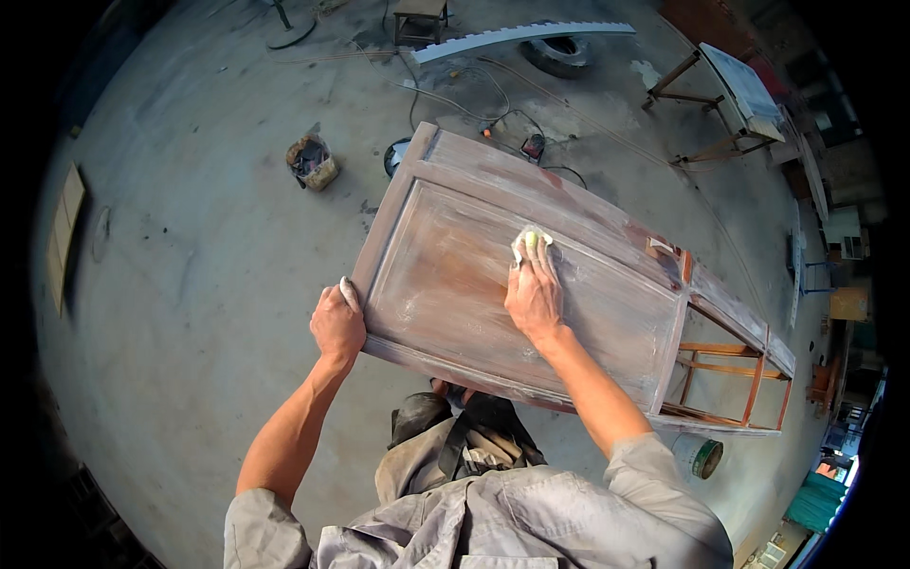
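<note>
A reddish-brown wooden cabinet, its panelled face streaked with whitish dust, lies slanted across the middle of the view. My left hand is closed round the cabinet's near left corner, thumb on top. On the panel, right of its middle, my right hand presses a small pale folded sheet flat under its fingers. Most of the sheet is hidden, so I cannot tell whether it is sandpaper or cloth. A yellowish covering shows at one fingertip. White dust coats the fingers of both hands.
Open wooden framing extends from the cabinet's right end. A round tin stands below it. Beyond the cabinet are a dirty bucket, cables, a tyre and a long pale strip. A trestle table stands at far right.
</note>
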Motion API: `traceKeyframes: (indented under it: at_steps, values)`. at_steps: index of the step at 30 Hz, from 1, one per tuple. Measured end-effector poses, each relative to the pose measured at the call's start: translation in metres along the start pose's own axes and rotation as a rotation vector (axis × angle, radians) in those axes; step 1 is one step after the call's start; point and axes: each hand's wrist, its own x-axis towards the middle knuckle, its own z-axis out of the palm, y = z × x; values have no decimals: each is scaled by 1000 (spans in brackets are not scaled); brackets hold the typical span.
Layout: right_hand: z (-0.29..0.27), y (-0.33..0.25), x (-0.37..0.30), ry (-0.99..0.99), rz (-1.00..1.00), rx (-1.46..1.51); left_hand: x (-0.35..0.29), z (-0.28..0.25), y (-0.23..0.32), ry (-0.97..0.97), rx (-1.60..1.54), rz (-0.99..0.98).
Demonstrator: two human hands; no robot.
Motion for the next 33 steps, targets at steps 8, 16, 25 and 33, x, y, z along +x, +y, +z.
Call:
traceKeyframes:
  at_steps: [8,16,25,33]
  values:
    - [17,22,79,-7,-78,-27,4,-4,2,-56,21,19]
    - [62,-35,122,41,-76,-44,6,5,11,-49,22,57]
    - [47,-38,109,-5,-70,-16,0,-2,4,10,1,21]
    - [7,15,66,-58,-85,-12,2,1,2,-17,-17,20]
